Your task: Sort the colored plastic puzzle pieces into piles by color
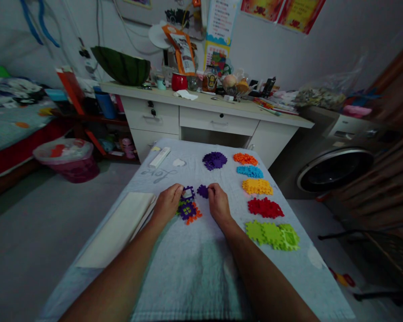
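My left hand (168,202) pinches the edge of a purple square building tile frame (188,193) with an open middle. Just below it are joined tiles: a purple window tile (188,210) with orange tile (194,216) and green edges showing around it. Between finger and thumb, my right hand (219,202) grips a solid purple building tile (202,191). A small gap separates that tile from the frame. Whether the frame touches the joined tiles below, I cannot tell.
Farther up the cloth-covered table lies a purple tile pile (215,160). Along the right side run orange (245,158), blue (249,171), yellow (257,186), red (265,207) and green tiles (271,233). At left are a folded cream cloth (117,228) and a white box (160,157).
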Demonstrator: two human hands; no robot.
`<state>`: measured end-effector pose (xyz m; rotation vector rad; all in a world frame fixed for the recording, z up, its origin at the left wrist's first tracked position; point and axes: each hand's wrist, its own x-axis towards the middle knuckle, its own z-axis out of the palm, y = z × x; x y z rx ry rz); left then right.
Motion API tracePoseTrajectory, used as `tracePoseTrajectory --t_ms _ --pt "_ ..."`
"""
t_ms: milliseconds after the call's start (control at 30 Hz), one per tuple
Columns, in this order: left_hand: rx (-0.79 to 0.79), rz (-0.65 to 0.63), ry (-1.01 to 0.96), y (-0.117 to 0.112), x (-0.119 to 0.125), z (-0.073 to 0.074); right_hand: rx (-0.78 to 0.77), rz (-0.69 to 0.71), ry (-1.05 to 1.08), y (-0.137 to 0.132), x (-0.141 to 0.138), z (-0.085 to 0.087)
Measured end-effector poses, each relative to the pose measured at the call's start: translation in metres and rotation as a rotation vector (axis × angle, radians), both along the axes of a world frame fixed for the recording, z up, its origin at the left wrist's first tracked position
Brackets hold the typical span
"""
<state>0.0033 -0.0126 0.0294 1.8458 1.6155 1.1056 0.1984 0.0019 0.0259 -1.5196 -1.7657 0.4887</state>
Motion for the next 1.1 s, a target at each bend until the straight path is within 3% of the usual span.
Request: tracePoseTrajectory --t_ms 167,300,400,667,900,1100 --pt "0.003 0.005 0.031 0.007 0.006 -0.004 -0.02 -0.036 0.084 0.003 0.006 -0.005" --pt "0.087 0.05 0.003 0.012 0.006 -0.011 0.063 -0.04 -0.056 0.004 0.007 -0.011" --pt "0.112 0.076 -0.001 0.014 0.003 -0.014 0.032 -0.008 -0.176 0.001 0.008 -0.012" --pt "0.109 0.091 0.016 0.016 -0.005 -0.021 -0.015 0.044 -0.358 -0.002 0.01 0.002" --pt "0.098 0.088 0.028 0.017 -0.006 -0.027 -0.067 0.061 -0.497 0.04 0.016 0.031" --pt "0.065 0.069 0.01 0.016 -0.006 -0.027 -0.076 -0.039 -0.45 0.093 0.025 0.036"
